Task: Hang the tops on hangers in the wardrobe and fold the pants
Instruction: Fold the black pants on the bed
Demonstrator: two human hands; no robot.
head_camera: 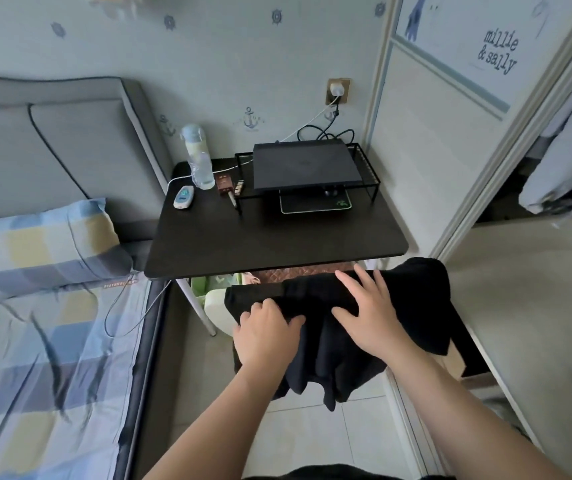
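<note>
the black garment [326, 341] hangs draped over a chair back just below the front edge of the dark surface [277, 237]. left hand [263, 336] pinches the cloth; right hand [369, 313] lies flat and released, probably steadying it for lifting.

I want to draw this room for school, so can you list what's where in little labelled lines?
garment: black cloth garment draped over a chair back
left hand: gripping the garment's edge
right hand: flat, fingers spread on the cloth
desk: black rectangular desk
on desk: closed black laptop on a wire stand, clear plastic bottle
left side: checked blue and yellow pillow
</note>
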